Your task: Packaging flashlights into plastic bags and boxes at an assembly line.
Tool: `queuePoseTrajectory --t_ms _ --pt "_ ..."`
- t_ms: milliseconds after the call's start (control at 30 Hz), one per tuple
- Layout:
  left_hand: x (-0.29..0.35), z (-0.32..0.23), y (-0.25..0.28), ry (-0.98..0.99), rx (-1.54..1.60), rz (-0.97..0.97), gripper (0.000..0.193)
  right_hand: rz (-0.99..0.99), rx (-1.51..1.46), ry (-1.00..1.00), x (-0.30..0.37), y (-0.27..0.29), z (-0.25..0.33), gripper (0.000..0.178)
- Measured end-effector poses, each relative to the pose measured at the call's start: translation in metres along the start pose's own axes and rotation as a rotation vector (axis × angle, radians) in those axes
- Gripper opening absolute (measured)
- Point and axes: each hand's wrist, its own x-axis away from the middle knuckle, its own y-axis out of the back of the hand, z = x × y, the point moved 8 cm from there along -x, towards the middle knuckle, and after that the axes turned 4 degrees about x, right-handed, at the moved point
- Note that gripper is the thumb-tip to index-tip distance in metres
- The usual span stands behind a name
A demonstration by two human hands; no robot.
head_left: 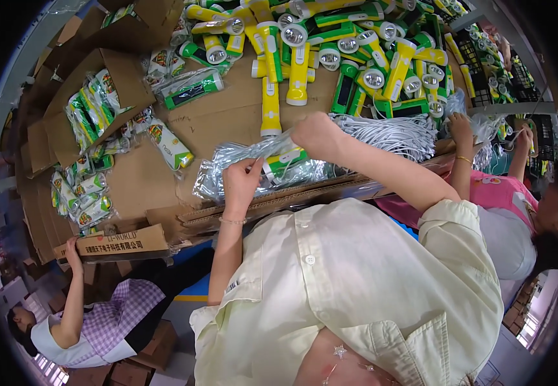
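Note:
Near the table's front edge, my left hand (241, 183) pinches clear film between thumb and fingers, part of a clear plastic bag (276, 143). Just beside those fingertips lies a green, yellow and white flashlight (285, 162), partly covered by film. My right hand (318, 134) is curled closed at the far right of the bag; its fingertips are turned away, so what they grip is hidden. Under and left of my hands spreads a pile of empty clear bags (211, 177). A bundle of white cables (391, 136) lies right of my right hand.
Loose flashlights (298, 74) heap across the far side of the cardboard-covered table (144, 199). Bagged flashlights (169, 145) and an open carton (121, 77) occupy the left. One co-worker's hand (73, 254) touches a carton flap; another co-worker's hands (461, 128) work at the right.

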Motion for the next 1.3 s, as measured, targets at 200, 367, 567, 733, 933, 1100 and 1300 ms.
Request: queuePoseTrajectory --t_ms 200,367,567,733,933,1100,1300 --pt "0.000 -0.002 -0.002 -0.006 -0.014 0.027 0.025 -0.267 -0.416 0.397 0.010 0.000 0.022 0.008" --pt "0.002 -0.001 -0.001 0.006 -0.016 0.026 0.024 -0.269 -0.914 0.200 0.016 -0.012 -0.029 0.017" --pt "0.001 -0.005 0.001 0.007 -0.021 0.010 0.023 -0.291 -1.174 -0.086 0.031 -0.028 -0.057 0.024" --pt "0.002 -0.004 0.001 0.005 -0.019 -0.008 0.023 -0.368 -1.470 -0.240 0.036 -0.038 -0.067 0.023" --pt "0.002 -0.007 0.001 -0.002 -0.025 -0.020 0.023 -0.395 -1.052 -0.121 0.035 -0.036 -0.064 0.019" --pt "0.002 -0.003 0.003 0.017 -0.020 -0.031 0.025 -0.405 -1.135 -0.104 0.041 -0.039 -0.068 0.017" --pt "0.003 -0.008 0.003 -0.047 -0.066 -0.030 0.027 -0.562 -0.689 -0.002 0.040 -0.021 -0.061 0.016"
